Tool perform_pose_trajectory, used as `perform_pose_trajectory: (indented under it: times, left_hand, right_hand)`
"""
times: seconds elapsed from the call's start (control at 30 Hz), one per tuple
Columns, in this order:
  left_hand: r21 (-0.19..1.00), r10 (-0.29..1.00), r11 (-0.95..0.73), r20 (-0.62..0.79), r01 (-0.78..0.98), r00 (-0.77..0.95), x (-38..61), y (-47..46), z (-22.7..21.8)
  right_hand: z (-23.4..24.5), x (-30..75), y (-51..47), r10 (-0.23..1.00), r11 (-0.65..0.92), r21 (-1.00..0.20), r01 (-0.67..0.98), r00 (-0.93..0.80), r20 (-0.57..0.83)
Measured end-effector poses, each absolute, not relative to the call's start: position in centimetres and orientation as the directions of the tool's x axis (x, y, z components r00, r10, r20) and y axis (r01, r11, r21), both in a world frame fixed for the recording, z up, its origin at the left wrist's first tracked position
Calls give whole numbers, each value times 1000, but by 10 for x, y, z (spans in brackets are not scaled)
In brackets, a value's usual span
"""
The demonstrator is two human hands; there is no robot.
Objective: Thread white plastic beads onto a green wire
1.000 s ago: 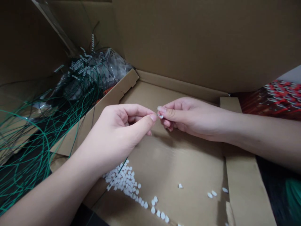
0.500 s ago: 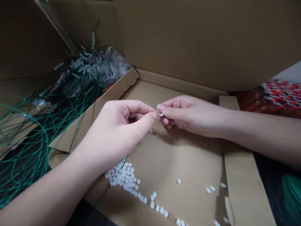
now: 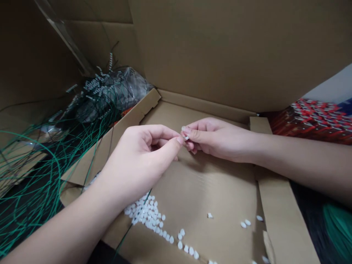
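My left hand (image 3: 148, 157) is closed in a pinch above a shallow cardboard tray (image 3: 280, 205). A thin dark green wire (image 3: 124, 236) runs out from beneath it, across a pile of small white pieces (image 3: 147, 212); its end at the fingertips is hidden. My right hand (image 3: 220, 141) pinches one small white piece (image 3: 186, 138) between thumb and index finger. The fingertips of both hands meet, or nearly so, over the tray's middle. Whether the wire enters the piece is too small to tell.
Several white pieces (image 3: 188, 250) lie scattered near the tray's front and right side. Green wires (image 3: 52, 165) tangle at left, near strung white pieces (image 3: 96, 84) and a clear plastic bag (image 3: 132, 86). Red bundled items (image 3: 324, 119) sit at right. A tall cardboard wall (image 3: 233, 51) stands behind.
The view has shifted slightly, so the scene sits lower. My right hand's fingertips have come a little closer to my left hand's, both still pinching.
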State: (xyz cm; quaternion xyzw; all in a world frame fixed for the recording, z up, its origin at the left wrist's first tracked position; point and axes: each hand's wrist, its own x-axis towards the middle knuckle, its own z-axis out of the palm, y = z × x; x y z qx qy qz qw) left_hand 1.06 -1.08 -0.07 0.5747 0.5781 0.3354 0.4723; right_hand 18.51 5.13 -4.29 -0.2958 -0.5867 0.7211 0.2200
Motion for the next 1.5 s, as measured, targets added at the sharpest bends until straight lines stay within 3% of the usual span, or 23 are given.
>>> perform_pose_trajectory:
  times: [0.67, 1.5]
  left_hand:
    - [959, 982, 94, -134, 268, 135, 8, -11, -3]
    - [949, 980, 90, -138, 303, 141, 8, -10, -5]
  right_hand:
    - [-41, 184, 50, 673, -232, -972, 43, -714, -192]
    - [-44, 184, 52, 676, -258, -966, 21, -710, -196]
